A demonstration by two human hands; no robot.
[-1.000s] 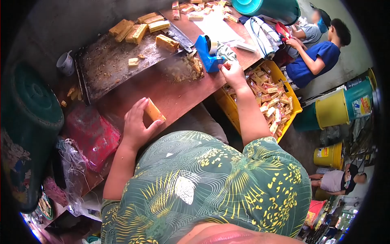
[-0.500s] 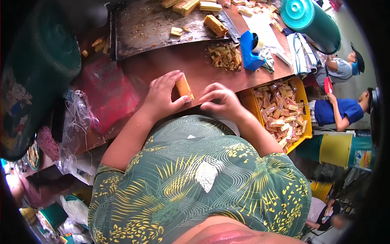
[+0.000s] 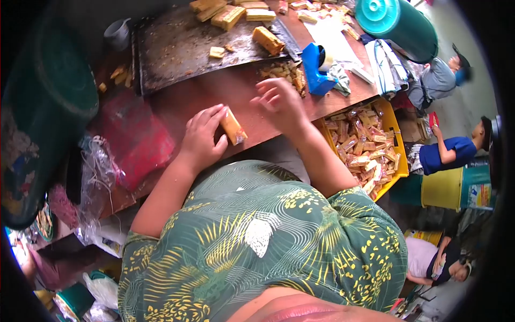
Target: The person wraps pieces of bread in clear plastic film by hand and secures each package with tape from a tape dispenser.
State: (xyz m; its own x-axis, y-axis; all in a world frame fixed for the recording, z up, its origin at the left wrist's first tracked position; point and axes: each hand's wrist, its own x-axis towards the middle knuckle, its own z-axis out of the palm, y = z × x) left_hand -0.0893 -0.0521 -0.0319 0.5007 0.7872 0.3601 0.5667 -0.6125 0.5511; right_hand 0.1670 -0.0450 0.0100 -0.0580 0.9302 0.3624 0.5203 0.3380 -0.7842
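Near the table's front edge lies a yellow-brown bar (image 3: 233, 126) in clear wrap, shiny at its lower end. My left hand (image 3: 205, 134) rests against its left side, fingers along the top and thumb by the lower end. To the right, my right hand (image 3: 280, 103) is raised over the table with curled, spread fingers and nothing visible in it. Beyond it stands a blue tape dispenser (image 3: 317, 72) with a roll of tape, beside a crumpled cloth (image 3: 340, 78). A heap of crumbs and pieces (image 3: 284, 72) is partly behind my right hand.
A dark metal tray (image 3: 177, 53) holds several unwrapped blocks. At the right, a yellow crate (image 3: 399, 145) is full of wrapped bars. Red plastic (image 3: 134, 137) lies at the left by a large green bin (image 3: 53, 107). Several people are at the right, apart from my hands.
My right hand has left the tape dispenser and come back near the bar, then lifted slightly away. The bar's lower end now shows shiny wrap. The camera view has shifted.
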